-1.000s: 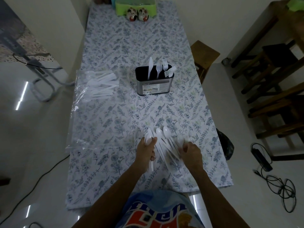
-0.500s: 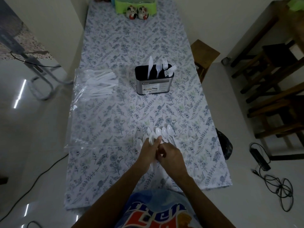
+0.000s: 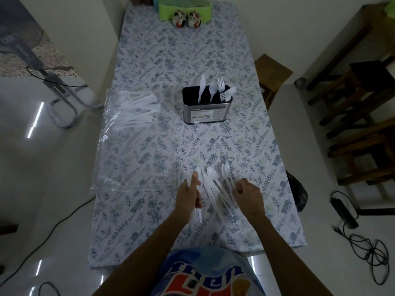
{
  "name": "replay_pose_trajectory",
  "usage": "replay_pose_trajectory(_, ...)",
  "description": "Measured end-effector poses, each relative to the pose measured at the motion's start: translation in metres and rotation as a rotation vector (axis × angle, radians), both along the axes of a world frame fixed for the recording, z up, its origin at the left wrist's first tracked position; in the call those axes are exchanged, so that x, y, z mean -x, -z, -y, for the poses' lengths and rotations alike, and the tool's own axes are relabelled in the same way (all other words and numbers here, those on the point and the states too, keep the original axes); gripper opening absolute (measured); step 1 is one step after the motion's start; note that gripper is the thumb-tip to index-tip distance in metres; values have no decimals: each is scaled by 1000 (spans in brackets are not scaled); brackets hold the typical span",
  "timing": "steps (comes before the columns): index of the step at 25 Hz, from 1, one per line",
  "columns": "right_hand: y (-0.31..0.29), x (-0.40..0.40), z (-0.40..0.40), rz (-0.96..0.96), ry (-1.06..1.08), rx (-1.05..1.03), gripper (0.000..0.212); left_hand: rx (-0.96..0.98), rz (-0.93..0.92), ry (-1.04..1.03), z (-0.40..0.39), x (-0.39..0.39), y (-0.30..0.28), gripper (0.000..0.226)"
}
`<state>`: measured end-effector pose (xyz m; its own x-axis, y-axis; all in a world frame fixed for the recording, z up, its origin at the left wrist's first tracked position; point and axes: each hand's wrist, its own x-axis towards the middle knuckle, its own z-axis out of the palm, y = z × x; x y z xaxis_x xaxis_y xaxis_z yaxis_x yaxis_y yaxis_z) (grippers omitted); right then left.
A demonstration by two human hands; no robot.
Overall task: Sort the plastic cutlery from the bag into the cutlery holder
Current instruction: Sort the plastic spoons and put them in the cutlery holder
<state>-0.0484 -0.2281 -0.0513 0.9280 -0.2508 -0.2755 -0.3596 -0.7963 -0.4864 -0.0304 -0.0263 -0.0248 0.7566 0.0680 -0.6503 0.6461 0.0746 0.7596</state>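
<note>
My left hand (image 3: 190,194) grips a small bundle of white spoons (image 3: 196,213), my right hand (image 3: 249,194) curls over the loose spoon pile (image 3: 217,190), holding nothing I can make out, and the slick handles could slip before reaching the far cutlery holder (image 3: 207,108).

On the table (image 3: 149,189), the cutlery holder (image 3: 207,112) stands mid-table with a knife (image 3: 201,87), a spoon (image 3: 212,91) and forks (image 3: 224,90) upright in it. To its left lies the bag (image 3: 119,129) with cutlery (image 3: 139,110) on it. Near the front edge lie loose spoons (image 3: 215,184), between the left hand (image 3: 189,194) and the right hand (image 3: 249,196). Two figurines (image 3: 187,19) stand at the far end.
</note>
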Motion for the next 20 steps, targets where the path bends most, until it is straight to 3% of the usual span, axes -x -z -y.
replay_pose_trajectory(3, -11, 4, -6, 150, 53, -116, 21, 52, 29, -39, 0, 1, -4, 41)
replay_pose_trajectory(6, -26, 20, -31, 255, -147, -279, 24, 110, 75, -77, -2, 1, 0, 38)
replay_pose_trajectory(9, -29, 33, -55, 328, -314, -287, 21, 192, 96, -83, 0, 1, 0, 43)
replay_pose_trajectory(13, -27, 29, -56, 347, -391, -395, 13, 75, 69, -16, -2, 3, 4, 31)
replay_pose_trajectory(15, -19, 20, -42, 336, -263, -298, 12, 84, 14, -49, -6, 1, 5, 28)
replay_pose_trajectory(17, -5, 7, -26, 211, -103, -28, 16, 49, -29, -86, -10, 0, 8, 24)
replay_pose_trajectory(20, 9, -4, -18, -10, -125, 133, 25, 69, -16, -86, -12, 1, 9, 22)
